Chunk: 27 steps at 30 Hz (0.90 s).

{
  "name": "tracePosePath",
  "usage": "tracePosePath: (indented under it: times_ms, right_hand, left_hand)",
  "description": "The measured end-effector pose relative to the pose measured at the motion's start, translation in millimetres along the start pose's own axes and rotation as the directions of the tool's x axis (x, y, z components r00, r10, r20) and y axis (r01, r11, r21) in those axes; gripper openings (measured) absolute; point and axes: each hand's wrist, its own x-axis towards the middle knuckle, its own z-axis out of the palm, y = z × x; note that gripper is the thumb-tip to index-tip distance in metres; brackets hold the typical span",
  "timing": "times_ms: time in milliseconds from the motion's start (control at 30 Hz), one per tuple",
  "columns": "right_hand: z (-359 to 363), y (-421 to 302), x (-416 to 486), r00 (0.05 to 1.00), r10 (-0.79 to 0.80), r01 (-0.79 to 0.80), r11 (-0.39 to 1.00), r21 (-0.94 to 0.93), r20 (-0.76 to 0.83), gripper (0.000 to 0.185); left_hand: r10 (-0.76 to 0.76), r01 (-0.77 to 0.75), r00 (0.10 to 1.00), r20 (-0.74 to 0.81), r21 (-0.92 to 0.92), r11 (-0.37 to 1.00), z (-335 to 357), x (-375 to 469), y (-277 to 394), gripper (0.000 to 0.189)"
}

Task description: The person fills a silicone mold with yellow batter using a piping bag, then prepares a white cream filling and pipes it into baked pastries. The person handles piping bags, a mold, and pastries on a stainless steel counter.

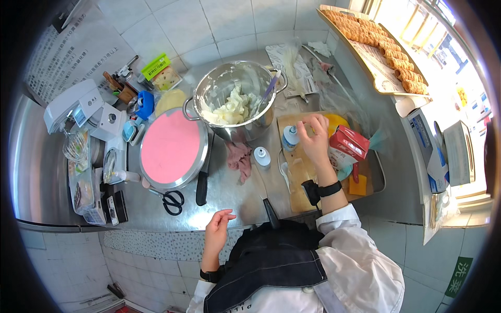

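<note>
My right hand (315, 139) is over the wooden board (305, 184), thumb and fingers bent towards each other beside the tip of a small blue-labelled bottle (290, 138). Whether something small sits between those fingertips cannot be told. Close to its wrist stands a red and white carton (348, 144). My left hand (219, 231) hovers at the counter's front edge, fingers loosely bent and holding nothing. A second small white bottle (262, 157) stands left of the board, with a pink cloth (239, 158) next to it. Behind them, a steel pot (250, 131) holds white cream (233, 105) and a purple-handled spatula (273, 83).
On the left are a pink-topped round turntable (171, 146), a long knife (202, 184), scissors (172, 202) and a stand mixer (80, 105). A black-handled spatula (271, 213) reaches the front edge. Rolled pastries (385, 49) fill part of a tray (375, 74) at the right.
</note>
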Motion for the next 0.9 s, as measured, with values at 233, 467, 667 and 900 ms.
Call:
tracePosePath:
  times_ms: [233, 467, 667, 900]
  right_hand:
    - [1.6, 1.2, -5.3, 0.999, 0.004, -0.006, 0.999, 0.035, 0.037, 0.014]
    - [2.8, 8.9, -8.1, 0.998, -0.058, 0.058, 0.996, -0.061, 0.011, 0.017]
    - [12.4, 6.1, -7.2, 0.994, -0.109, 0.111, 0.975, -0.191, 0.022, 0.012]
    - [-2.0, 12.7, -29.6, 0.97, 0.085, -0.071, 0.995, -0.067, 0.228, 0.069]
  left_hand:
    - [0.009, -0.009, 1.0, 0.017, -0.006, 1.0, 9.4, 7.2, 2.1, 0.023]
    - [0.1, -0.105, 0.993, 0.07, 0.08, 0.991, 18.1, 31.4, 3.0, 0.031]
    - [0.369, -0.407, 0.912, 0.178, 0.286, 0.867, 57.1, 125.4, 5.0, 0.08]
    - [0.367, -0.368, 0.928, 0.06, 0.293, 0.882, 120.9, 177.4, 6.9, 0.091]
